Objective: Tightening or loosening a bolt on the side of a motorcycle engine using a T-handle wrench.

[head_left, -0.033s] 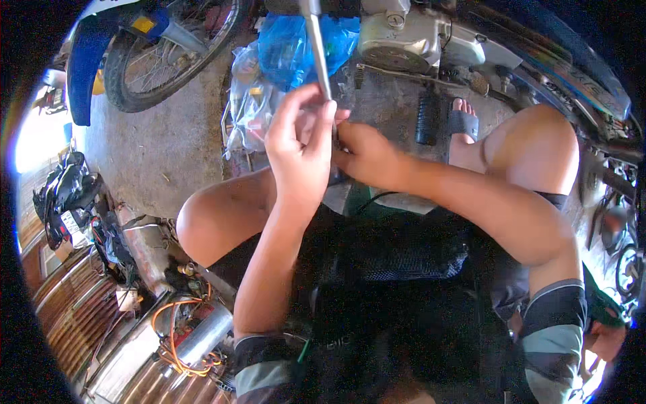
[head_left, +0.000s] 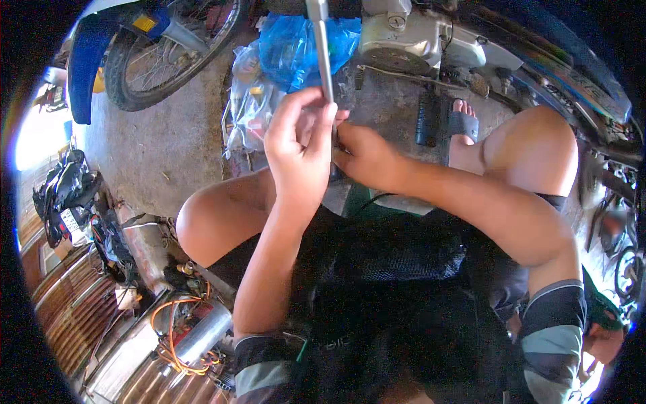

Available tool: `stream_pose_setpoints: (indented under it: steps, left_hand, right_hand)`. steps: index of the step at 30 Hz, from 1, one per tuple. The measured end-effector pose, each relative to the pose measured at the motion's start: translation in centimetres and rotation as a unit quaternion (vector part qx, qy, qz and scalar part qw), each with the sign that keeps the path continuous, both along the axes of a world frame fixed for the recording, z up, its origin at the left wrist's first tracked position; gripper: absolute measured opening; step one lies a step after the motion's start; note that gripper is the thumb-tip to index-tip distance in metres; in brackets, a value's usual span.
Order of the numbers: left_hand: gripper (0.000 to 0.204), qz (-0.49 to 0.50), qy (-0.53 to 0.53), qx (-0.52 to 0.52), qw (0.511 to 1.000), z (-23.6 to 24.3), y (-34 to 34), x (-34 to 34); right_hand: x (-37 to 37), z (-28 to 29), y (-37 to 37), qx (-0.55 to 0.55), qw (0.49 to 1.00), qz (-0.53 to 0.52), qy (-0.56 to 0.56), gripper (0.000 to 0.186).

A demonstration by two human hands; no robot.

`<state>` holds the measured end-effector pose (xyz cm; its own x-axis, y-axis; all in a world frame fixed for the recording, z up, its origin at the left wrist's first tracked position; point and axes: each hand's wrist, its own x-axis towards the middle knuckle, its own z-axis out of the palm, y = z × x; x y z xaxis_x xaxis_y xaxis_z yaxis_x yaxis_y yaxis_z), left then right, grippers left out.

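A long silver metal rod point(head_left: 323, 57), thicker toward its upper end, stands nearly upright in front of me. My left hand point(head_left: 301, 138) is closed around its lower part, thumb against the near side. Just right of that, my right hand point(head_left: 367, 151) is closed at the rod's bottom end, its fingers curled inward. The fingers hide that end, so what else they may pinch there does not show. Behind the rod lies a blue plastic bag point(head_left: 286, 50), with a clear plastic bag point(head_left: 249, 101) of small items beside it.
A motorcycle engine point(head_left: 404, 44) and a black rubber footpeg point(head_left: 425, 120) are ahead on the right. A spoked wheel point(head_left: 124, 87) stands at far left. Lower left are a metal cylinder point(head_left: 205, 333) and an orange hose point(head_left: 161, 313). My sandalled foot point(head_left: 464, 124) rests on concrete.
The rod's upper end has shifted slightly to the right. Both hands keep nearly the same place and hold.
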<state>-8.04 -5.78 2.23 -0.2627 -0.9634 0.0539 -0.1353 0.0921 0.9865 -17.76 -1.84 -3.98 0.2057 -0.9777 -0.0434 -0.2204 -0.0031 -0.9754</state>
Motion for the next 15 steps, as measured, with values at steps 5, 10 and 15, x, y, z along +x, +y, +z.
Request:
stream_pose_setpoints:
  steps: [5, 10, 15]
  left_hand:
    - [0.018, 0.005, -0.138, -0.111, 0.984, 1.3, -0.5, 0.3]
    - [0.02, 0.132, -0.135, -0.05, 0.981, 2.9, -0.9, 4.4]
    - [0.021, -0.049, -0.345, 0.175, 0.921, 0.4, 0.3, 7.7]
  right_hand:
    - [0.8, 0.3, -1.1, -0.052, 0.991, -0.109, -0.051, 0.019]
    - [-2.7, 2.1, -2.2, 0.231, 0.955, 0.06, -0.178, 0.026]
    - [-3.1, 3.3, -2.1, 0.334, 0.897, 0.057, -0.286, 0.028]
